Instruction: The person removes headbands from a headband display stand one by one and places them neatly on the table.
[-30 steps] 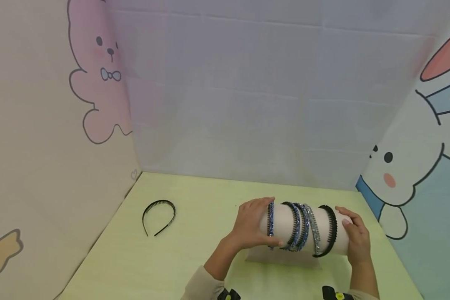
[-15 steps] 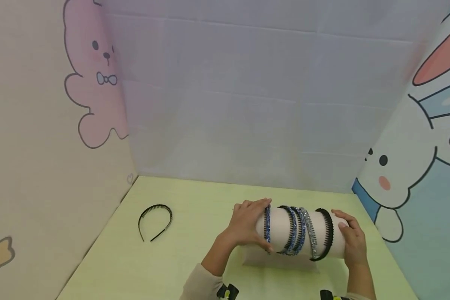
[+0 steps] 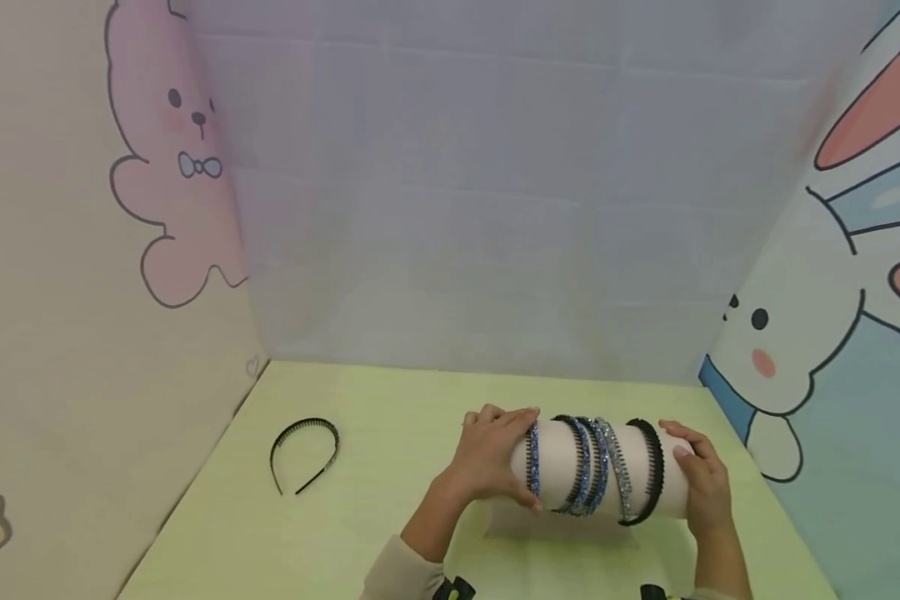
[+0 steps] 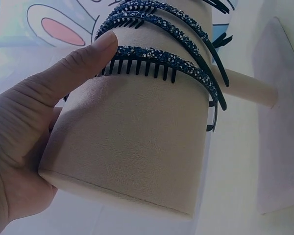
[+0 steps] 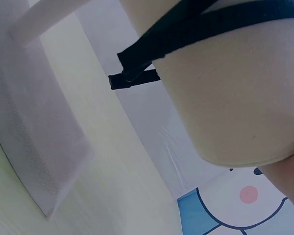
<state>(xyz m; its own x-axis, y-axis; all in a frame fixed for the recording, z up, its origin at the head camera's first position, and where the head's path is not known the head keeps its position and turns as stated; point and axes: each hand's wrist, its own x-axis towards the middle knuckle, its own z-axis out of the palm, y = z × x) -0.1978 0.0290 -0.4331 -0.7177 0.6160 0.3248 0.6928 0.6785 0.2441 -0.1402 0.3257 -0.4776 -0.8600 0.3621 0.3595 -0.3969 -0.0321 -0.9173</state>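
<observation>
A padded cream roll on a headband display stand (image 3: 558, 458) lies sideways in the head view, several toothed headbands around it. My left hand (image 3: 487, 458) spans the roll's left part, fingers at the top and thumb below, holding the leftmost blue glittery headband (image 3: 533, 460). In the left wrist view, the thumb touches that blue headband (image 4: 161, 59) near one side. My right hand (image 3: 705, 479) grips the roll's right end beside a black headband (image 3: 655, 471). Between lie two blue headbands (image 3: 591, 467) and a silver one (image 3: 617, 467). Most of the right hand is hidden in its wrist view.
A thin black toothed headband (image 3: 305, 425) lies on the pale yellow-green table (image 3: 390, 400) at the left. The stand's flat base (image 3: 558, 529) rests under the roll, joined by a short post (image 4: 250, 88). Printed cloth walls (image 3: 435, 208) enclose the table.
The left thumb has drawn back to the left, from past the leftmost blue headband to its lower edge. The right hand stays on the roll's end. The head view has shifted slightly.
</observation>
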